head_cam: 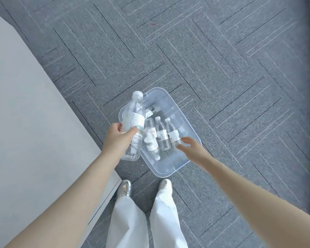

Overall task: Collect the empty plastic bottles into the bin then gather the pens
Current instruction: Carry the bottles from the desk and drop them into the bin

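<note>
A clear plastic bin [184, 111] stands on the carpet in front of my feet, with several empty bottles [161, 136] lying inside it. My left hand [117, 138] grips a large clear bottle [133, 120] with a white label and cap, held above the bin's left rim. My right hand [190, 145] hovers open over the bin's right side, its fingers spread just beside the rightmost bottle [172, 133]. No pens are in view.
A pale grey table top [25, 122] fills the left side, its edge running diagonally down to my left foot. Grey patterned carpet [222, 59] spreads all around the bin. My white trousers and silver shoes [166, 185] stand just below the bin.
</note>
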The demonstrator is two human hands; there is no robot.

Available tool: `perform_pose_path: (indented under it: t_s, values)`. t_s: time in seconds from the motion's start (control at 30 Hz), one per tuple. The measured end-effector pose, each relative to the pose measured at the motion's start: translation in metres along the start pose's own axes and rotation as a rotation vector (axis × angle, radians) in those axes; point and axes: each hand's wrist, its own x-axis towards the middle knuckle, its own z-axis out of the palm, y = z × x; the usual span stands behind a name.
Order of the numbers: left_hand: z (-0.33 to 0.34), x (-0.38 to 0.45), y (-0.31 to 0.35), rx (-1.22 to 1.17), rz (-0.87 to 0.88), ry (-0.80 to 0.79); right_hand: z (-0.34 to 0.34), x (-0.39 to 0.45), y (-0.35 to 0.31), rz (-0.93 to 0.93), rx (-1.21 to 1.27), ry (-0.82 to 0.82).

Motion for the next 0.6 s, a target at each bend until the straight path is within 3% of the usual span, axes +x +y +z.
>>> perform_pose_path:
  t_s: [0.17,0.33,0.6]
  values:
    - [0.029,0.028,0.008,0.271,0.145,-0.050,-0.012,-0.005,0.012,-0.012,-0.003,0.019]
    - [0.022,0.054,0.018,0.734,0.361,0.168,-0.014,-0.007,0.016,-0.036,-0.041,-0.002]
    - [-0.007,0.030,0.008,0.496,0.342,0.111,-0.003,-0.025,-0.022,-0.095,0.021,-0.024]
